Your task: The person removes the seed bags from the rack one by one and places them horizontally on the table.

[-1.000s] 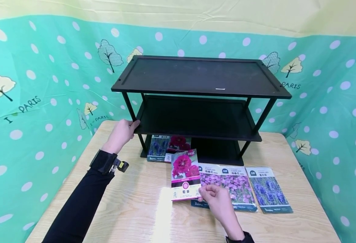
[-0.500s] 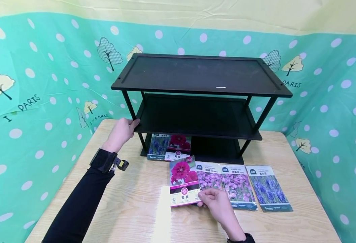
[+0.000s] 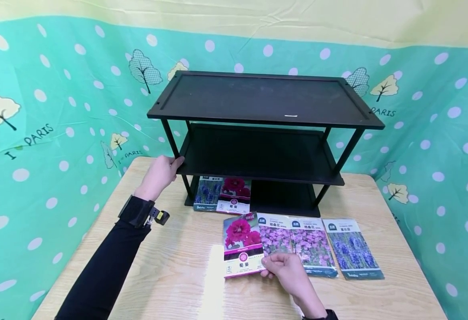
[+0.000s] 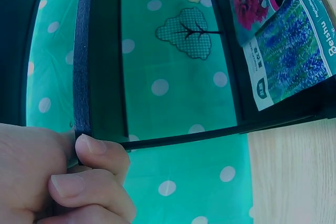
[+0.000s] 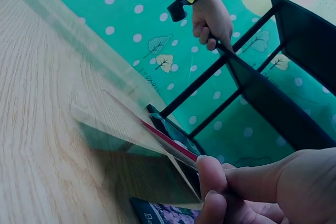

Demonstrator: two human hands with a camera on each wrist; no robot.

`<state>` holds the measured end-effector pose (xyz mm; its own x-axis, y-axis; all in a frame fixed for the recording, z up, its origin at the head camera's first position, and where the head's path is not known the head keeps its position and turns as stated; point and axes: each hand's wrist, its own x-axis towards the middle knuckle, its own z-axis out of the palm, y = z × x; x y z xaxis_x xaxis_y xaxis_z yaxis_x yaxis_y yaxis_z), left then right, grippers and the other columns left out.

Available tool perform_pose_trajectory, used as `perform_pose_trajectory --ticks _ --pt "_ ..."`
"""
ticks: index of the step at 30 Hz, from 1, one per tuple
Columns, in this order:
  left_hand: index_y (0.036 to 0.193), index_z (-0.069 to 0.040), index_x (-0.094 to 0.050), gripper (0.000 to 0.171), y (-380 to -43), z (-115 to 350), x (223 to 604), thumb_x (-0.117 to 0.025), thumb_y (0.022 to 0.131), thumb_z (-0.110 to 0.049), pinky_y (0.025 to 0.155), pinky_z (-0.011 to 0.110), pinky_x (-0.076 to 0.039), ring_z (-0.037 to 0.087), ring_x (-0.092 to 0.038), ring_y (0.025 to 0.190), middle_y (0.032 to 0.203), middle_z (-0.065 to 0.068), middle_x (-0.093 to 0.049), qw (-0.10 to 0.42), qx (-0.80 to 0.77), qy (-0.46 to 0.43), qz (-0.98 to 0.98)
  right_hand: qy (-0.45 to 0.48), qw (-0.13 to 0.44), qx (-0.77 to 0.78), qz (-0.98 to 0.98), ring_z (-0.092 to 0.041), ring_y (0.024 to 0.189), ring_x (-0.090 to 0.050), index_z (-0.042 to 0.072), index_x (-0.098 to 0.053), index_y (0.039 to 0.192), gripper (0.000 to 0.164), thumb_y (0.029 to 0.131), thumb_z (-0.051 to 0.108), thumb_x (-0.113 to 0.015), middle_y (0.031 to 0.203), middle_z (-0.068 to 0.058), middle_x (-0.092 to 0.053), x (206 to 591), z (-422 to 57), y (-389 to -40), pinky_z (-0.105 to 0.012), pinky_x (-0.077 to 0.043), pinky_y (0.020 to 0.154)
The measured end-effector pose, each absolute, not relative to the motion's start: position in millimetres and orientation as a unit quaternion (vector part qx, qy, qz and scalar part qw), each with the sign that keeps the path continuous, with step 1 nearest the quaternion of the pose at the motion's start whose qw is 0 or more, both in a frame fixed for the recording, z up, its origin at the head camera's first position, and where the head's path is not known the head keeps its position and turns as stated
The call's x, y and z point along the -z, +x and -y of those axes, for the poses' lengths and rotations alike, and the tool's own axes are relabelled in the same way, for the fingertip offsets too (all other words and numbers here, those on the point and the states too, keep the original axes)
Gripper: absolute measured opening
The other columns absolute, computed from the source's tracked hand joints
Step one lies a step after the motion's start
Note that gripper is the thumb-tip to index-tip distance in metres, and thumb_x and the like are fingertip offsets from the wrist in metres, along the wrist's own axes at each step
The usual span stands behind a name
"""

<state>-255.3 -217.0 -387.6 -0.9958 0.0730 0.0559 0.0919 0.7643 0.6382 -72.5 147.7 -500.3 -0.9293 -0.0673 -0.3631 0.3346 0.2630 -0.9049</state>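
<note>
Your right hand pinches 1 packet extending left from it; farther forward, your left hand grips the shelf.

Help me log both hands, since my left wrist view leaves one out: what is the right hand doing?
Observer: In the head view, the right hand pinches a hollyhock seed packet by its lower right corner.
Operator: Is anything lying next to that?
Observer: Yes, two purple-pink flower packets and a blue flower packet, in a row to its right.
Operator: And at which level is the other one gripping?
Observer: The left hand grips the middle board, close to the front left post.
</note>
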Motion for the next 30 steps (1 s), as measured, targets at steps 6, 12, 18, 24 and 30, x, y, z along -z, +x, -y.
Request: perform_pose_trajectory --ticks 6,12,18,24,30 --pt "0.079 -0.006 -0.064 0.048 -254 217 387 -0.042 0.113 -0.033 0.051 0.030 -0.034 0.018 -0.044 0.051 0.060 -0.001 -0.046 0.008 0.347 -0.037 0.937 0.089 0.182 0.606 -0.769 -0.020 0.068 -0.071 -0.005 -0.074 0.100 0.019 0.095 0.014 -0.072 0.077 -0.013 -0.076 505 -149 -71 -0.030 -0.057 0.063" --pt "0.078 -0.007 -0.062 0.048 -253 217 387 -0.042 0.113 -0.033 0.051 0.030 -0.033 0.018 -0.043 0.050 0.059 -0.002 -0.045 0.006 0.351 -0.033 0.936 0.081 0.193 0.604 -0.769 -0.018 0.066 -0.070 -0.005 -0.074 0.097 0.021 0.095 0.015 -0.073 0.076 -0.014 -0.076 511 -147 -71 -0.029 -0.057 0.062" --pt "0.075 -0.008 -0.060 0.050 -253 217 387 -0.042 0.112 -0.035 0.049 0.030 -0.032 0.017 -0.039 0.049 0.058 -0.003 -0.041 -0.004 0.363 -0.021 0.931 0.064 0.196 0.603 -0.771 -0.017 0.065 -0.071 -0.006 -0.074 0.097 0.021 0.095 0.014 -0.073 0.074 -0.013 -0.076 517 -142 -73 -0.029 -0.058 0.061" --pt "0.083 -0.005 -0.065 0.047 -254 217 387 -0.041 0.113 -0.032 0.050 0.029 -0.033 0.018 -0.042 0.051 0.059 -0.001 -0.043 0.007 0.352 -0.036 0.935 0.058 0.194 0.595 -0.778 -0.016 0.063 -0.071 -0.004 -0.075 0.097 0.020 0.093 0.015 -0.074 0.073 -0.011 -0.076 519 -135 -77 -0.030 -0.058 0.060" --pt "0.074 -0.008 -0.059 0.049 -254 217 388 -0.042 0.113 -0.031 0.050 0.029 -0.032 0.017 -0.042 0.049 0.057 -0.003 -0.040 0.010 0.351 -0.043 0.935 0.045 0.193 0.582 -0.789 -0.016 0.062 -0.069 -0.002 -0.075 0.094 0.020 0.094 0.018 -0.073 0.072 -0.010 -0.075 518 -129 -82 -0.029 -0.056 0.059"
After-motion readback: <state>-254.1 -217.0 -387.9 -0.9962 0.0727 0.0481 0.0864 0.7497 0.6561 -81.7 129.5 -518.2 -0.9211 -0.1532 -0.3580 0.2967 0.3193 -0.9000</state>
